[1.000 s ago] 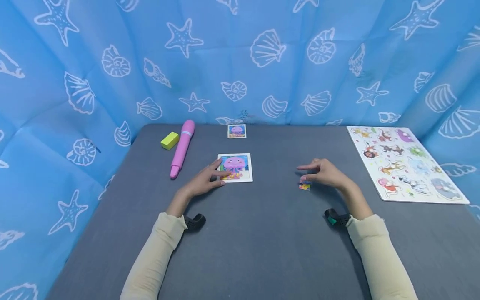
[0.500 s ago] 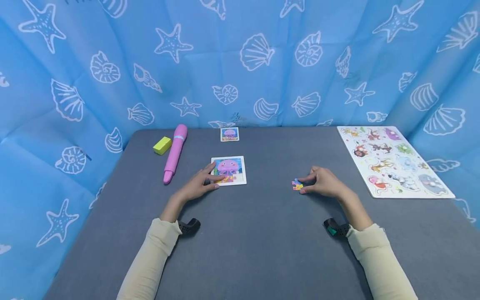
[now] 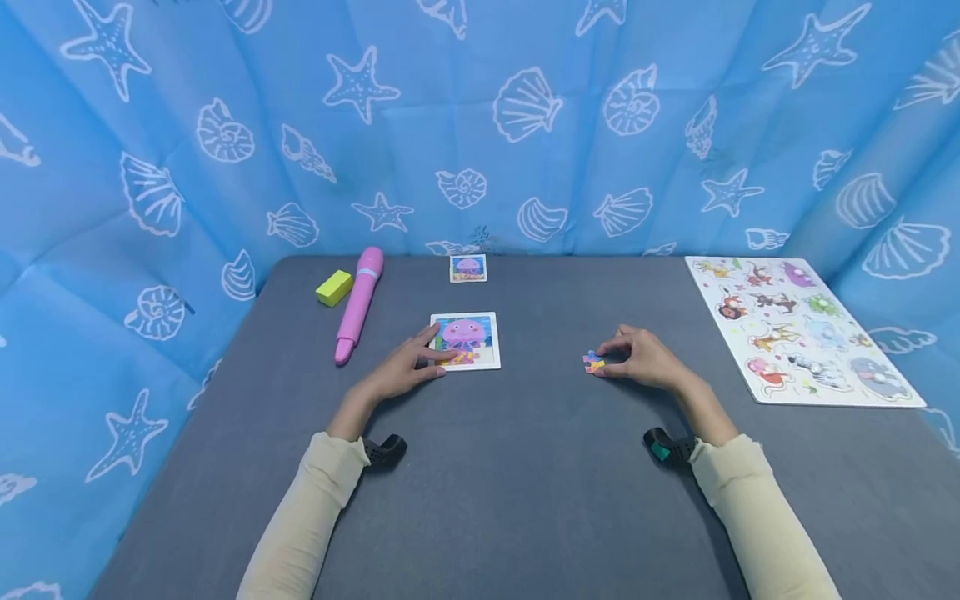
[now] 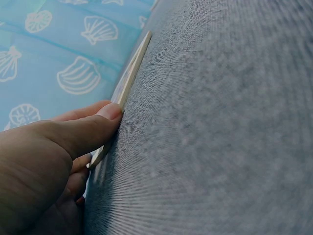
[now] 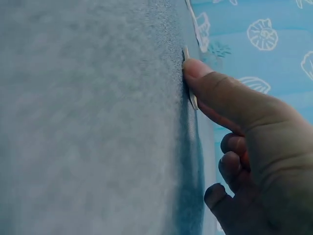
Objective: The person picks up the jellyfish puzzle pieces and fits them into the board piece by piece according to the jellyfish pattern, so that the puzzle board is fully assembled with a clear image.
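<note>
My left hand point(image 3: 406, 367) rests at the left side of a square jellyfish jigsaw puzzle point(image 3: 491, 337) in a white frame. Its fingers spread over the left side and the lower part of the picture. In the left wrist view the thumb point(image 4: 93, 132) touches the frame's near edge. A pale gap shows at the lower right of the picture. To the right, my right hand point(image 3: 643, 360) pinches a small pink, yellow and blue jigsaw piece point(image 3: 592, 362) between thumb and forefinger. The right wrist view shows the piece point(image 5: 193, 100) edge-on, close over the table; its other fingers are curled.
Behind the puzzle lies a small jellyfish picture card point(image 3: 468, 268). A pink pen-shaped stick point(image 3: 360, 304) and a yellow-green block point(image 3: 334, 287) lie at the back left. A white animal puzzle board point(image 3: 798, 333) covers the right side of the grey table point(image 3: 525, 492). A blue curtain point(image 3: 480, 125) hangs behind.
The right hand has taken the piece between thumb and forefinger and moved it slightly left. The left hand stays at the jellyfish puzzle. The head view has shifted a little.
</note>
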Action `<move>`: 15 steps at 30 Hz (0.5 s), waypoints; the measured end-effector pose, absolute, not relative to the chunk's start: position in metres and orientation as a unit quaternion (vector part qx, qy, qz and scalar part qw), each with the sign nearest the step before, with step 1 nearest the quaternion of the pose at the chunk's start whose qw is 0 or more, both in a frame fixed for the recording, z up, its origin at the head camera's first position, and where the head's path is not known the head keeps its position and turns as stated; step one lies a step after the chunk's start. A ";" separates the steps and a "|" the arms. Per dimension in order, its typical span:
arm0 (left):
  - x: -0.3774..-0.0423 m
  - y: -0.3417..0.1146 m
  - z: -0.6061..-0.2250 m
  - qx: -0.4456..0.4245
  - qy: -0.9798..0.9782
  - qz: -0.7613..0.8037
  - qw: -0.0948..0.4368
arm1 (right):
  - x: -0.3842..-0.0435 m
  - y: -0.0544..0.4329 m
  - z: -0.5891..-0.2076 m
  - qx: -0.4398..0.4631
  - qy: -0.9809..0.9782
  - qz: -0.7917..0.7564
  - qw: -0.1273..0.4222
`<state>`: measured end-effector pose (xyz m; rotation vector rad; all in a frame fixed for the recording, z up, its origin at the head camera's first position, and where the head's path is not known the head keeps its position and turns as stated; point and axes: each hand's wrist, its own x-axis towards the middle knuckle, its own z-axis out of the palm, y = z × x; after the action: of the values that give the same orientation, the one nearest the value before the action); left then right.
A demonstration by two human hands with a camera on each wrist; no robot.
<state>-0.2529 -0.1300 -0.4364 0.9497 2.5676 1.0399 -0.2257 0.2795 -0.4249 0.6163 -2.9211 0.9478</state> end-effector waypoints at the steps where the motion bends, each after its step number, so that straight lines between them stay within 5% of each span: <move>1: -0.253 -0.130 -0.436 0.324 0.872 0.352 0.107 | -0.227 0.278 -0.425 0.197 -0.931 0.306 0.006; 15: -0.255 -0.131 -0.438 0.319 0.874 0.350 0.106 | -0.263 0.178 -0.412 0.263 -0.906 0.331 -0.010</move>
<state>-0.2551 -0.1312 -0.4380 0.9407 2.5757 1.0303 -0.2631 0.1784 -0.4121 0.8309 -2.8661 1.0455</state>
